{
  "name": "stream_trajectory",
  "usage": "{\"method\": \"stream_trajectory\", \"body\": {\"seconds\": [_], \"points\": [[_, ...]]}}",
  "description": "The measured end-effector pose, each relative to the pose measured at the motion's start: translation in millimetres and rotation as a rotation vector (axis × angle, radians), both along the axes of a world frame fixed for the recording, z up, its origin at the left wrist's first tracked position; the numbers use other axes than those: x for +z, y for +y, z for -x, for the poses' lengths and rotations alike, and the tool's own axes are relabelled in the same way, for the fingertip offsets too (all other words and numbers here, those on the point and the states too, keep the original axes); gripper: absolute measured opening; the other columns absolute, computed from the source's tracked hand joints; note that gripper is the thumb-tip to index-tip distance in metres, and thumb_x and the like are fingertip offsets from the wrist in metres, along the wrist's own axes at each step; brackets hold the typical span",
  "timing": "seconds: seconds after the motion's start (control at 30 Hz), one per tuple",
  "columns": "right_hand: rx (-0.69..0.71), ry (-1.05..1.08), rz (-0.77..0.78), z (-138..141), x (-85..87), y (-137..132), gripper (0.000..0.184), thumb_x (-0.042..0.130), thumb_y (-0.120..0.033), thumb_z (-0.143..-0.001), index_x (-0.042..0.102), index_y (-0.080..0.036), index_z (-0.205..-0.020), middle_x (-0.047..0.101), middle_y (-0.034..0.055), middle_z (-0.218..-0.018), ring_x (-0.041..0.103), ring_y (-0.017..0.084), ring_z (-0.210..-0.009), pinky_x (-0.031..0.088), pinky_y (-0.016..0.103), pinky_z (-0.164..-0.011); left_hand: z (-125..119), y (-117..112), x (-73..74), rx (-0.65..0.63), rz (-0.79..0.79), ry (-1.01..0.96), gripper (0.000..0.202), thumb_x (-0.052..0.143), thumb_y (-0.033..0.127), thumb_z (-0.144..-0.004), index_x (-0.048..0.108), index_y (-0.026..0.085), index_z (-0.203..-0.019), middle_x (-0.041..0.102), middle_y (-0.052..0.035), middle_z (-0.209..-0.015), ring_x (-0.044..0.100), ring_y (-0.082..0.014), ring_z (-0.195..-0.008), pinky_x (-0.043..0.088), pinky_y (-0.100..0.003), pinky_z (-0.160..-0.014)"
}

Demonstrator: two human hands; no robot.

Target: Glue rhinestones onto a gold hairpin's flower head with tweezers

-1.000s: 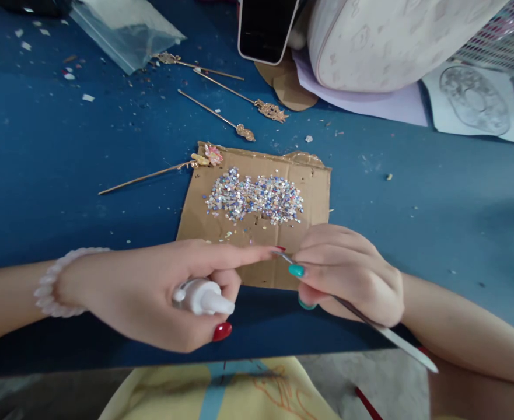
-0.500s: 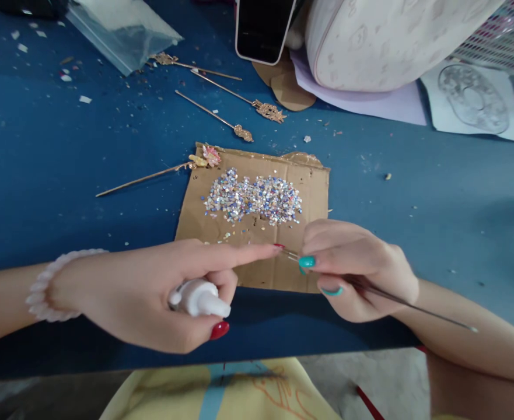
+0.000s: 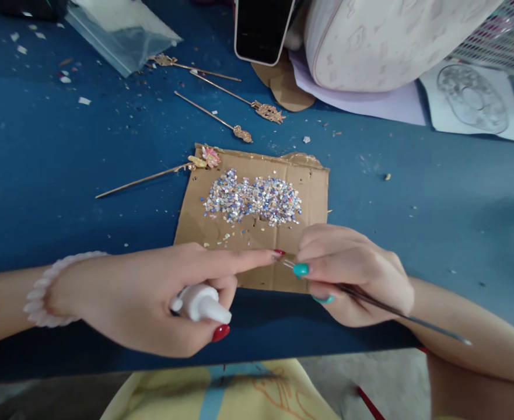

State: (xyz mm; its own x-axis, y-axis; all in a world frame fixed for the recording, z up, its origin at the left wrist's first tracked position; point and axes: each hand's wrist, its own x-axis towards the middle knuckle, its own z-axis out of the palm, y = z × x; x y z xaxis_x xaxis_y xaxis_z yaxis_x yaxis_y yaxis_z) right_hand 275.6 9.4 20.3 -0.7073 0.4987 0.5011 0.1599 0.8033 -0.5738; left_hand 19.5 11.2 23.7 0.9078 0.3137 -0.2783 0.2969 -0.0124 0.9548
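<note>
My left hand (image 3: pixel 151 297) is wrapped round a small white squeeze bottle (image 3: pixel 204 304) with a pointed nozzle; its body is mostly hidden in my palm. The index finger stretches right, over the front of a cardboard piece (image 3: pixel 313 198). In a pinch, my right hand (image 3: pixel 357 274) holds slim metal tweezers (image 3: pixel 401 315), whose two-pronged tip meets the left index fingertip. Whether something tiny sits between the prongs I cannot make out. A pile of small shiny blue, white and pinkish flakes (image 3: pixel 257 198) lies on the cardboard, just beyond both hands.
A hairpin with a pink flower (image 3: pixel 210 156) rests on the cardboard's left corner. Several gold hairpins (image 3: pixel 268 111) lie behind. Farther back are a plastic bag (image 3: pixel 125 35), a phone (image 3: pixel 263 29), a white pouch (image 3: pixel 370 46), a printed drawing (image 3: pixel 473 96) and a basket (image 3: pixel 502 35).
Both hands have shifted slightly toward me, the right one also a little left. The tweezers' tip has come in closer against the left index fingertip. The bottle stays in the left hand.
</note>
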Motion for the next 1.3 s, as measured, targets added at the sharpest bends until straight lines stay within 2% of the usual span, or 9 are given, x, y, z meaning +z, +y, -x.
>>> {"method": "stream_trajectory", "body": {"seconds": [0.13,0.33,0.47,0.57,0.73,0.87,1.0,1.2,1.3], "points": [[0.008,0.149,0.073,1,-0.3,-2,0.013,0.046,-0.020,-0.097,0.053,-0.018,-0.087,0.058,0.0000,-0.065,0.061,0.011,-0.059,0.053,0.025,-0.058,-1,2,0.6,-0.017,-0.009,-0.027,0.075,0.054,0.016,-0.086,0.022,0.030,-0.153,0.057,0.0056,-0.075,0.048,-0.0082,-0.056,0.041,-0.018,-0.055],[-0.028,0.171,0.057,4,-0.8,-8,0.015,0.047,-0.018,-0.098,0.054,-0.015,-0.085,0.059,0.0008,-0.064,0.060,0.011,-0.062,0.053,0.026,-0.058,-1,1,-0.4,-0.017,-0.030,-0.040,0.074,0.053,0.016,-0.087,0.021,0.029,-0.153,0.059,0.0053,-0.075,0.049,-0.0086,-0.058,0.043,-0.017,-0.056],[-0.065,0.156,-0.038,6,-2.3,-12,0.018,0.046,-0.020,-0.098,0.055,-0.014,-0.084,0.064,0.0043,-0.070,0.061,0.012,-0.064,0.056,0.027,-0.062,-1,0,-1.3,-0.009,-0.026,-0.040,0.072,0.052,0.016,-0.086,0.025,0.028,-0.152,0.057,0.0055,-0.072,0.048,-0.0085,-0.056,0.041,-0.017,-0.055],[-0.048,0.151,-0.054,5,-3.3,-13,0.017,0.047,-0.021,-0.098,0.055,-0.014,-0.085,0.064,0.0045,-0.069,0.060,0.013,-0.064,0.056,0.028,-0.063,0,0,-1.2,-0.024,-0.017,0.002,0.070,0.052,0.017,-0.086,0.029,0.027,-0.151,0.058,0.0046,-0.072,0.048,-0.0091,-0.056,0.042,-0.019,-0.056],[-0.002,0.117,-0.061,1,-1.7,-8,0.014,0.049,-0.022,-0.097,0.055,-0.015,-0.087,0.064,0.0058,-0.072,0.061,0.014,-0.065,0.055,0.028,-0.060,0,1,-0.9,-0.022,-0.006,-0.010,0.074,0.052,0.018,-0.087,0.021,0.029,-0.154,0.056,0.0054,-0.072,0.047,-0.0090,-0.057,0.042,-0.019,-0.058],[-0.008,0.016,0.029,-2,2.6,-6,0.020,0.045,-0.024,-0.099,0.056,-0.019,-0.084,0.062,0.0025,-0.071,0.061,0.012,-0.064,0.053,0.026,-0.062,1,1,-1.0,-0.007,0.003,-0.048,0.076,0.052,0.017,-0.088,0.019,0.029,-0.155,0.057,0.0053,-0.073,0.046,-0.0092,-0.057,0.042,-0.019,-0.057],[-0.024,-0.051,0.084,-1,4.8,-5,0.022,0.047,-0.022,-0.098,0.058,-0.017,-0.079,0.059,0.0019,-0.067,0.059,0.011,-0.059,0.052,0.026,-0.061,1,2,-0.1,-0.018,0.018,-0.030,0.075,0.053,0.017,-0.088,0.020,0.030,-0.154,0.059,0.0046,-0.075,0.048,-0.0090,-0.057,0.042,-0.018,-0.056],[-0.045,0.138,0.098,3,-0.7,-7,0.012,0.050,-0.019,-0.096,0.056,-0.017,-0.087,0.057,-0.0009,-0.063,0.058,0.011,-0.057,0.050,0.025,-0.058,1,2,0.2,-0.004,-0.010,-0.042,0.075,0.052,0.016,-0.088,0.020,0.028,-0.154,0.058,0.0058,-0.075,0.048,-0.0082,-0.058,0.042,-0.017,-0.057],[-0.021,0.193,0.105,4,-2.0,-8,0.012,0.048,-0.018,-0.098,0.054,-0.016,-0.087,0.055,-0.0010,-0.060,0.058,0.011,-0.058,0.049,0.026,-0.058,0,2,-0.4,-0.012,-0.009,-0.050,0.075,0.054,0.017,-0.088,0.020,0.029,-0.154,0.057,0.0062,-0.075,0.048,-0.0078,-0.058,0.042,-0.017,-0.057]]}}
